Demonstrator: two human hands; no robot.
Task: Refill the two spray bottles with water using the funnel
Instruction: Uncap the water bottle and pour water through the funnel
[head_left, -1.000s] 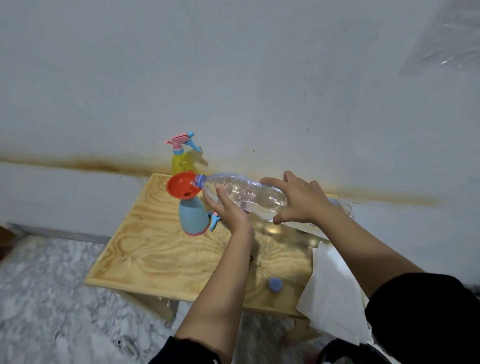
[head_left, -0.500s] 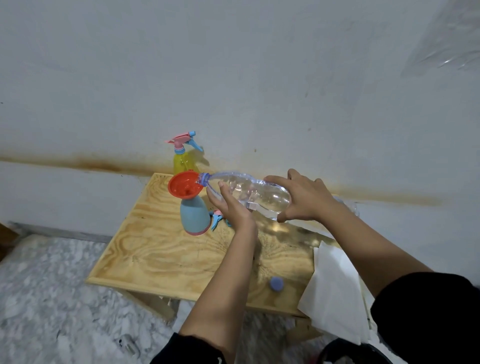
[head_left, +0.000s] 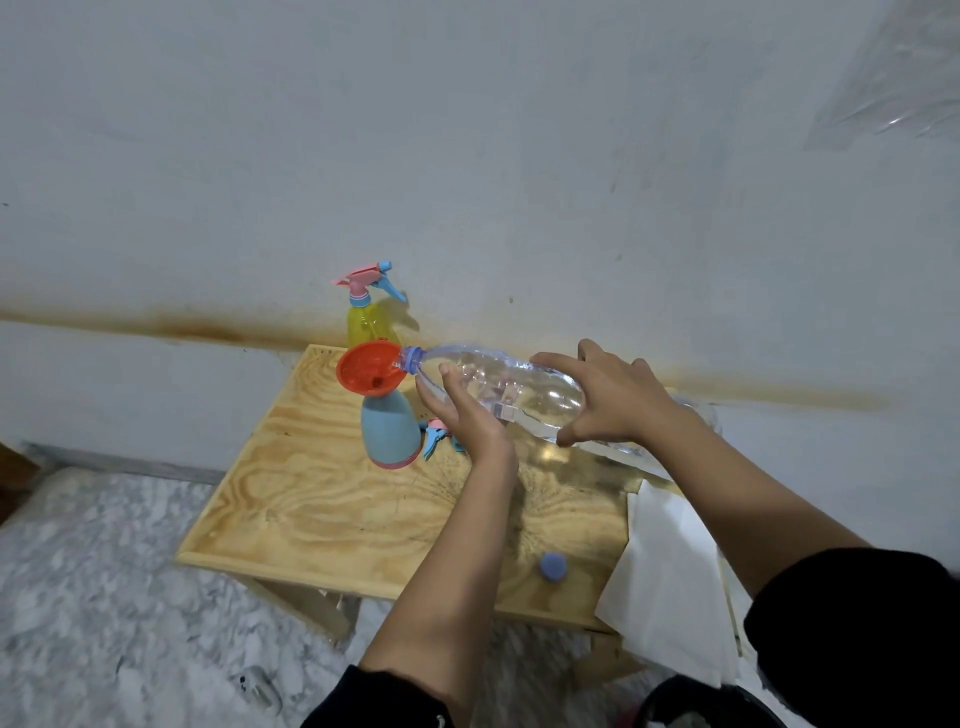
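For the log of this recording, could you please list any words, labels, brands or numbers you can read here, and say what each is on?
None can be read.
Clear water bottle: no label or print visible.
Blue spray bottle: plain, no print visible.
Yellow spray bottle: plain, no print visible.
Orange funnel, blue cap, white paper: no marks visible.

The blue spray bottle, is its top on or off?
Off. An orange funnel sits in the blue spray bottle; its sprayer top lies beside it.

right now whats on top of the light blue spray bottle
An orange plastic funnel sits in the neck of the light blue spray bottle, with the clear plastic water bottle tipped sideways, its mouth at the funnel's rim. The funnel hides the neck opening.
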